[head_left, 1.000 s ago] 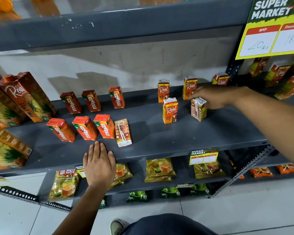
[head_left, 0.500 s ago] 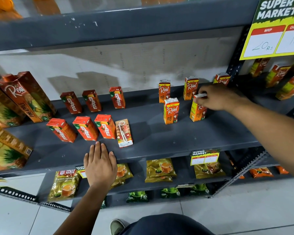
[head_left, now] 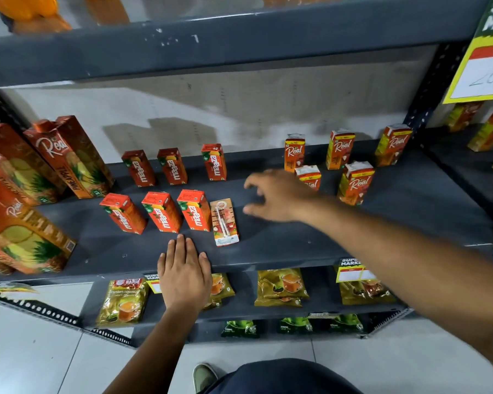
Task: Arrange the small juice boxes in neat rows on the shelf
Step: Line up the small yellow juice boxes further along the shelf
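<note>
Neither grip held a carton. Right hand (head_left: pixel 282 196) hovered above the dark grey metal shelf (head_left: pixel 296 240), fingers spread and blurred, empty, just beside the lying carton and partly covering one Real box. Left hand (head_left: pixel 184 273) lay flat, fingers together, palm down over the shelf's front edge, holding nothing.

Open shelf surface ran from the lying carton rightward to the perforated steel upright (head_left: pixel 427 89), and along the front lip on both sides of the left hand.

Small juice boxes were rectangular printed cardboard cartons:
- Three red Maaza boxes in the back row (head_left: pixel 172 166), upright, spaced apart.
- Three red Maaza boxes in the front row (head_left: pixel 161 211), upright, near one another.
- One pale orange carton lying flat (head_left: pixel 224 221), straw side up, just beside the rightmost front Maaza box.
- Three orange Real boxes at the back right (head_left: pixel 340 150), upright, well apart.
- Two orange Real boxes in front of them (head_left: pixel 356 183), the left one half hidden by the right hand.

Tall orange Real pineapple cartons (head_left: pixel 69 157) stood and leaned at the left end; at least four showed. Glossy gold tea pouches (head_left: pixel 282 285) lay on the lower shelf. A yellow price sign (head_left: pixel 484 69) hung at the upper right.
</note>
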Demonstrator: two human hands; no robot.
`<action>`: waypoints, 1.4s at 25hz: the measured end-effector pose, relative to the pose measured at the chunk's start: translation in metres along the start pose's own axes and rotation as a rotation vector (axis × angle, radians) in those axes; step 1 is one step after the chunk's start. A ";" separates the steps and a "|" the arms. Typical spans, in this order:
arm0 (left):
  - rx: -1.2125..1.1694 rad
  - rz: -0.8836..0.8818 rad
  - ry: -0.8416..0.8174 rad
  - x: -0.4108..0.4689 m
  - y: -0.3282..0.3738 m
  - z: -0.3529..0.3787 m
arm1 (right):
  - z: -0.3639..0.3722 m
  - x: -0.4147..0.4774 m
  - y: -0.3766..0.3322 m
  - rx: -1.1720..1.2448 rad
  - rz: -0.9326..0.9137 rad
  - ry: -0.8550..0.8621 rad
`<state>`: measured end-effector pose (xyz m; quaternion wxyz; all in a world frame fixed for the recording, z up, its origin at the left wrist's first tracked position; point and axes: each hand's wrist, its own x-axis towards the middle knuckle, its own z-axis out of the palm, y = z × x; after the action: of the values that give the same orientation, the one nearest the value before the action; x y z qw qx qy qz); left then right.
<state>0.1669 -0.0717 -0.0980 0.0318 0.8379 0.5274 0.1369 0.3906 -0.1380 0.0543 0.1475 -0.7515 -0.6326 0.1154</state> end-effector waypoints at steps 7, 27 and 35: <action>-0.017 0.007 -0.002 -0.001 -0.002 0.000 | 0.098 0.016 -0.036 0.100 0.247 -0.003; -0.077 0.278 -0.001 -0.010 0.045 -0.001 | -0.014 -0.056 0.051 -0.146 -0.015 0.040; -0.014 0.440 -0.157 0.018 0.141 -0.001 | -0.104 -0.125 0.146 -0.551 -0.153 0.204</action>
<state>0.2973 -0.1173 -0.0660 0.0479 0.9405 0.3270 0.0788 0.5406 -0.2918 0.0958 0.0094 -0.7209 -0.6769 -0.1481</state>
